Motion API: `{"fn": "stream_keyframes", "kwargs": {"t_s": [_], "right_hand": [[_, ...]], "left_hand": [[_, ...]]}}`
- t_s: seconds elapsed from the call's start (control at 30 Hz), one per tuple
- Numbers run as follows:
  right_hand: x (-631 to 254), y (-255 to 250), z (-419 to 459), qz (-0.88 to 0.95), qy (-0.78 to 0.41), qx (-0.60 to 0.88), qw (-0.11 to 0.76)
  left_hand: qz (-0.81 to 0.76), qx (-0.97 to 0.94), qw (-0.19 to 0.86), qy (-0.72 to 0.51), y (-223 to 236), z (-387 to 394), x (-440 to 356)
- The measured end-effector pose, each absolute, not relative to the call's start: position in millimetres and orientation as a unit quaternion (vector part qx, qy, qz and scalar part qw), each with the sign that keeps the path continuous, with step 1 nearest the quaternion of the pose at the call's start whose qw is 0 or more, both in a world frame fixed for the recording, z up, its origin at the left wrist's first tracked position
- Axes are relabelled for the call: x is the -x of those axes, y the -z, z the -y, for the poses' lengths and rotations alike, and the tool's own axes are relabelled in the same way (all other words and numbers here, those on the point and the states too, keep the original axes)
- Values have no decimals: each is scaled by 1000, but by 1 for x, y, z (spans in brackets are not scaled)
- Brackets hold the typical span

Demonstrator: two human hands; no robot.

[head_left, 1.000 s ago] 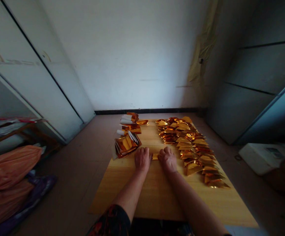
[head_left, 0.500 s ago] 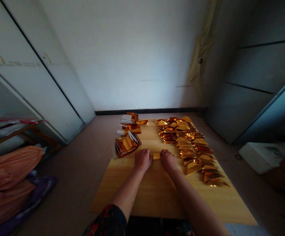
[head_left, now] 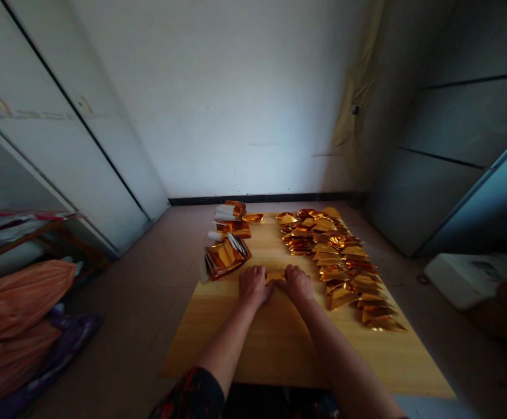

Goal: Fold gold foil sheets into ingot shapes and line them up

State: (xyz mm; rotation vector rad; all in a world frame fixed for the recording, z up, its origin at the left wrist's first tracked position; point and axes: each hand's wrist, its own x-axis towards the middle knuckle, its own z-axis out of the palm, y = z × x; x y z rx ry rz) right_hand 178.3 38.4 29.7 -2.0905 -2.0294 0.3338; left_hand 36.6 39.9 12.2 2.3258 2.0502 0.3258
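Note:
Between my two hands lies a small strip of gold foil paper (head_left: 275, 276), low over the wooden table. My left hand (head_left: 253, 285) grips its left end with curled fingers. At the right end my right hand (head_left: 297, 283) pinches it, and both thumbs meet at its near edge. The hands cover most of the paper's ends. To the left sits a stack of gold foil sheets (head_left: 226, 256), fanned and bent. Right of my hands, many folded gold foil pieces (head_left: 344, 256) lie in overlapping rows.
The wooden table (head_left: 244, 361) stands near a white wall (head_left: 236, 116). More foil sheets (head_left: 234, 228) rest behind the stack. Orange cloth (head_left: 21, 297) hangs at the left, a white box (head_left: 454, 279) is on the floor at the right, and cabinets flank both sides.
My thumbs have come together in front of the foil strip, where they were apart before. Less of the strip shows now. The foil piles have not moved.

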Motion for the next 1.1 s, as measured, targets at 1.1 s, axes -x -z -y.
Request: {"fn": "stream_keyframes", "kwargs": {"t_s": [1.1], "right_hand": [[-200,-15,-44,691,-164,679,188]], "left_hand": [[-599,-779,24,-186,0,-32,-19]]}}
